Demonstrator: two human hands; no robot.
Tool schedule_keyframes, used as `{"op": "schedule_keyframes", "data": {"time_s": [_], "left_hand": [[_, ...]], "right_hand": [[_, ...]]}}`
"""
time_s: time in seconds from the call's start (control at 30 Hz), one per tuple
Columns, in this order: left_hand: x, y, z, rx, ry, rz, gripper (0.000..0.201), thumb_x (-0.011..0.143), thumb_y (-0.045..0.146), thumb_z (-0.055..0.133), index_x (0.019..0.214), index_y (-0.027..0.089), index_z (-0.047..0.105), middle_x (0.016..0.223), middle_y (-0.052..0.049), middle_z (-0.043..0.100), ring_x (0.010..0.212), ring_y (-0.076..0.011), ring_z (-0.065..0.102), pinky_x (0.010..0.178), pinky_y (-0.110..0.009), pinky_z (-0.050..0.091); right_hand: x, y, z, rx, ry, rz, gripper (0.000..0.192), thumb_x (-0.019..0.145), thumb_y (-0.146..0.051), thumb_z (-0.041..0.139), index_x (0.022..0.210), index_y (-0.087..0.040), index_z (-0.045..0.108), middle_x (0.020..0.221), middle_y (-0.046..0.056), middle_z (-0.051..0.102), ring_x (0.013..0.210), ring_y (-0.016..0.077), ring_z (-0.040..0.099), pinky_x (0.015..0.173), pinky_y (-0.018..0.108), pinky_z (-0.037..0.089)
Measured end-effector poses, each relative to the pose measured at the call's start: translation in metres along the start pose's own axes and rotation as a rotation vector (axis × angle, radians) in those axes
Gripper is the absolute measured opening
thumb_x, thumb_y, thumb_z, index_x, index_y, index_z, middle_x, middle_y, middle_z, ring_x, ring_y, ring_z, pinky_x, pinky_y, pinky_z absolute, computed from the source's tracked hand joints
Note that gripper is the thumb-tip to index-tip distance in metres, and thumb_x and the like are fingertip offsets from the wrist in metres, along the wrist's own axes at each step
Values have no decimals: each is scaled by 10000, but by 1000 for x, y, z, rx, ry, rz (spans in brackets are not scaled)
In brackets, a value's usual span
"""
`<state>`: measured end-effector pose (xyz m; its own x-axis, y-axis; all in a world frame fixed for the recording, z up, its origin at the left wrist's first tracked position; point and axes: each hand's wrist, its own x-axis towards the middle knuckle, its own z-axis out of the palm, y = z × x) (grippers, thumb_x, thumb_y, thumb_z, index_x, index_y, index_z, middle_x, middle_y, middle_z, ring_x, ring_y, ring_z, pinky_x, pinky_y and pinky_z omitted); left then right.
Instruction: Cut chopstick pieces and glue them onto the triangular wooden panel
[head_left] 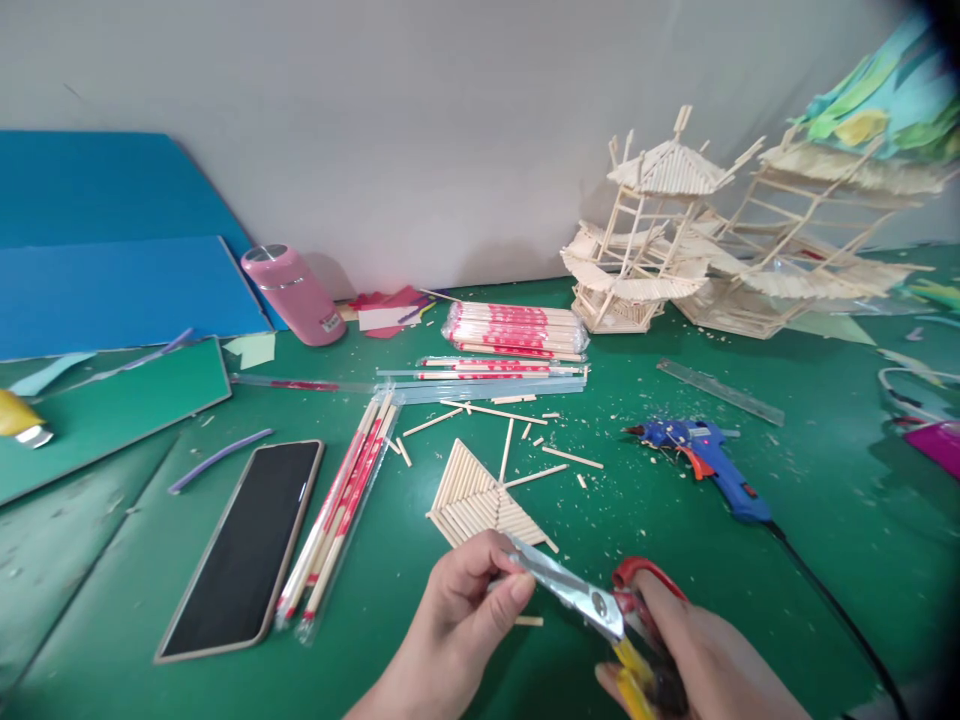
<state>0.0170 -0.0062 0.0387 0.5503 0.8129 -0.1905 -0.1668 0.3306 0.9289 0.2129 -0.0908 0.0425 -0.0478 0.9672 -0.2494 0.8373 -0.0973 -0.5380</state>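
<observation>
Over green table [825, 520], right hand [705, 650] gripping scissors [592, 600], left hand [465, 610] pinching blades

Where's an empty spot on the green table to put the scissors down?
Bare green mat lies right of the glue gun, below the ruler. Another patch sits between the phone and the left hand. The middle is crowded with loose sticks and chopstick packs.

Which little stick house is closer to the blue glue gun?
The smaller stick pagoda, on the left of the pair, stands closer to the blue glue gun; the larger stick pagoda sits farther right.
</observation>
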Motion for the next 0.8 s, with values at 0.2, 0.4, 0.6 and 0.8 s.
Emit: {"op": "schedule_keyframes", "data": {"time_s": [0.2, 0.4, 0.6, 0.8], "left_hand": [[4, 0, 0, -119, 72, -67, 198, 813, 368, 563, 770, 176, 549, 608, 48, 371, 572, -78, 296, 537, -193, 267], [9, 2, 1, -197, 209, -70, 140, 846, 328, 521, 842, 189, 541, 644, 44, 367, 579, -76, 312, 551, -193, 292], [10, 6, -1, -42, 330, -23, 164, 790, 342, 585, 816, 180, 588, 615, 31, 448, 555, -84, 380, 535, -201, 339], [5, 12, 6, 584, 108, 164, 166, 825, 217, 515, 915, 207, 655, 795, -46, 638, 691, -149, 552, 637, -229, 415]], "right_hand": [[10, 26, -17, -85, 139, 192, 218, 769, -412, 495, 856, -213, 476, 673, 30, 633, 575, 190, 624, 470, 251, 448], [11, 59, -23, -317, 322, 269, 404, 762, -468, 481, 1058, -194, 475, 855, 85, 668, 702, 239, 650, 557, 328, 496], [8, 69, -28, -396, 397, 130, 509, 733, -526, 499, 1080, -154, 492, 1028, 118, 600, 893, 268, 604, 726, 394, 503], [9, 31, -34, -275, 591, -211, 233, 813, -293, 527, 1035, -224, 519, 977, 67, 599, 888, 201, 573, 779, 339, 456]]}}
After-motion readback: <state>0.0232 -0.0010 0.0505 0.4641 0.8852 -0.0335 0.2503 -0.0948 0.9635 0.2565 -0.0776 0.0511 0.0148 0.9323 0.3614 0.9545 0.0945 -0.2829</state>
